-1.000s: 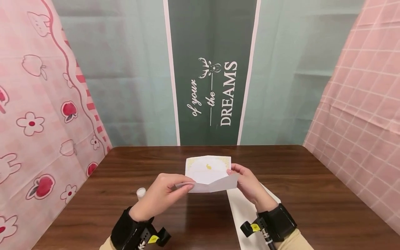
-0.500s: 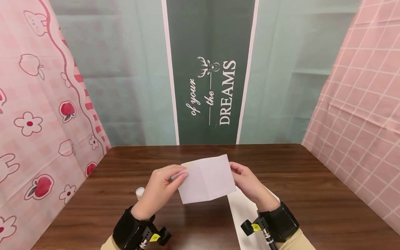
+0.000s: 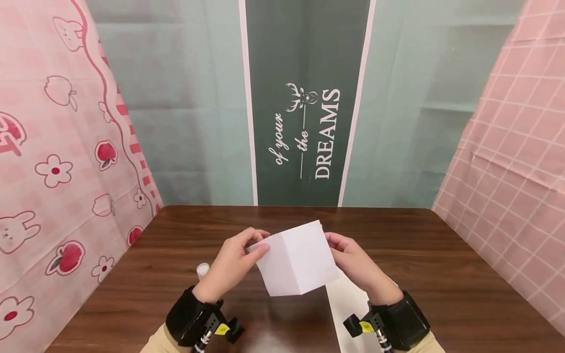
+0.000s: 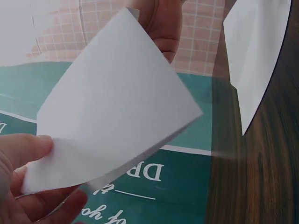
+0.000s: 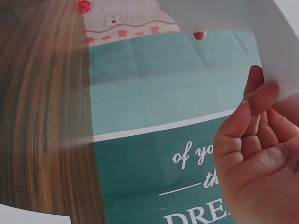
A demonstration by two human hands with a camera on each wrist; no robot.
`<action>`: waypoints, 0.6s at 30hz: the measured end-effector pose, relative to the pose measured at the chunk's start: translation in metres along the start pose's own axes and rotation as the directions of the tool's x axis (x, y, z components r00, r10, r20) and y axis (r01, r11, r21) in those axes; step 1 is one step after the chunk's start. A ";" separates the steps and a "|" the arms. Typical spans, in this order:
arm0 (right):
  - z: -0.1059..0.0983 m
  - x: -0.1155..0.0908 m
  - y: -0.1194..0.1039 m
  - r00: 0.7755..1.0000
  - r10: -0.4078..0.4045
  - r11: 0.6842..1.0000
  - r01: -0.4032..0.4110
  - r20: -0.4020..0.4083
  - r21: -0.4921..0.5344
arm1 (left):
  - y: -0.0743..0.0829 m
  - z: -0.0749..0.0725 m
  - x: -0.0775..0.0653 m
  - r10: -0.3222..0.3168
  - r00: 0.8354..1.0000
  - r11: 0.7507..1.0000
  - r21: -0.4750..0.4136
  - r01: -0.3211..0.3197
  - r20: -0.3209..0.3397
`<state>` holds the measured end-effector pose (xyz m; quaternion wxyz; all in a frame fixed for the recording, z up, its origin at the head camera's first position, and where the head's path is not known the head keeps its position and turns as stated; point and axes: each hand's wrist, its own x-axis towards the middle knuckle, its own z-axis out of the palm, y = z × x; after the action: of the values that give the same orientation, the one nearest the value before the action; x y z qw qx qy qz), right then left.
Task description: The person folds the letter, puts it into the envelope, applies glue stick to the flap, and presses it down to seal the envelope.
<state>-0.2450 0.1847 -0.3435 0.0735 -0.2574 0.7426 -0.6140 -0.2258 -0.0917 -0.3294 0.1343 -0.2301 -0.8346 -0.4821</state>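
A folded white card [image 3: 309, 260] is held up above the table, its plain side facing the head camera and its middle crease standing out. My left hand [image 3: 234, 264] pinches its left corner, thumb on the near face and fingers behind. At the right edge my right hand [image 3: 355, 262] grips the card, its fingertips partly hidden by the paper in the head view. In the right wrist view the thumb and fingers of that hand [image 5: 259, 144] close on the card's edge. The left wrist view shows the card's blank white face [image 4: 112, 102].
A larger white sheet [image 3: 348, 314] lies on the brown wooden table [image 3: 441, 274] beneath my right forearm. Beside my left wrist stands a small white round-topped object [image 3: 202, 269]. Patterned pink and green cloths hang around the table's back and sides.
The card has swung from showing its yellow-printed inside to showing its plain outside. Its lower part now hangs downward and the centre crease bends more sharply. Both hands still hold it.
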 end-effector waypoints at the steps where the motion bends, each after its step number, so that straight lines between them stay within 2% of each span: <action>1: 0.000 -0.001 0.000 1.000 -0.003 1.000 0.003 0.005 -0.004 | 0.001 0.001 0.000 -0.002 1.000 1.000 0.001 0.002 0.003; 5: -0.002 -0.003 -0.002 1.000 -0.006 0.999 0.006 0.020 -0.031 | 0.003 0.002 0.000 0.002 1.000 1.000 0.031 -0.002 0.010; 12: -0.003 -0.004 -0.005 1.000 0.017 0.999 -0.018 -0.011 -0.036 | 0.004 0.005 0.000 -0.027 1.000 0.996 0.081 0.026 0.014; 18: 0.001 -0.003 -0.006 0.993 0.053 0.990 -0.065 -0.102 -0.122 | 0.004 0.010 0.000 0.025 0.997 0.994 0.104 -0.031 0.067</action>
<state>-0.2401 0.1845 -0.3382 0.0388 -0.2088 0.7896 -0.5757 -0.2235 -0.0817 -0.3318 0.1254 -0.2502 -0.8594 -0.4279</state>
